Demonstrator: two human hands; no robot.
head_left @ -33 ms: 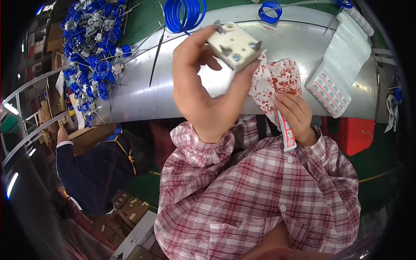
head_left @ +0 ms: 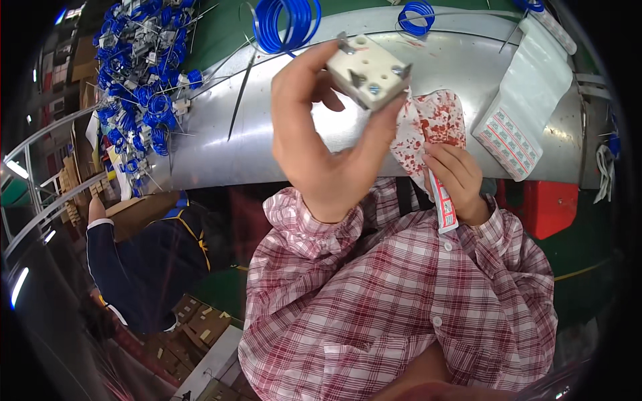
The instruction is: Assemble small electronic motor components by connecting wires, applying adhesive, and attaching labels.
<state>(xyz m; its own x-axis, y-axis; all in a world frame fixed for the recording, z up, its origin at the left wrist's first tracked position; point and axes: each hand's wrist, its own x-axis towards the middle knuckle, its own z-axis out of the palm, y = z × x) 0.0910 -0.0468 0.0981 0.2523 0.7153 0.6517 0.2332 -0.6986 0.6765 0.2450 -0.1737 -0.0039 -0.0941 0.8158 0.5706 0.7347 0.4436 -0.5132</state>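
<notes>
Raised over the metal bench, my left hand [head_left: 328, 140] is closed on a white terminal block [head_left: 369, 70], pinched between thumb and fingers. Metal tabs and screws show on the block's face. Just beyond it is a large blue wire coil [head_left: 294, 23]; whether it joins the block is hidden. My right hand [head_left: 457, 177] is closed at the bench's near edge around a flat white strip with red print [head_left: 444, 206], which points down toward my shirt. Its fingers also touch a white cloth or paper blotched with red [head_left: 441, 115].
Blue coils with grey parts [head_left: 144, 80] form a big pile at left. A thin dark tool [head_left: 241, 97] lies nearby. Another coil [head_left: 416, 18] is at the far side. Right stands a printed white pad [head_left: 509, 140]; below is a red stool [head_left: 550, 208]. A co-worker [head_left: 150, 260] is at left.
My left hand and the white block have shifted slightly to the right, and the large blue coil has moved a little with them. My right hand stays in place.
</notes>
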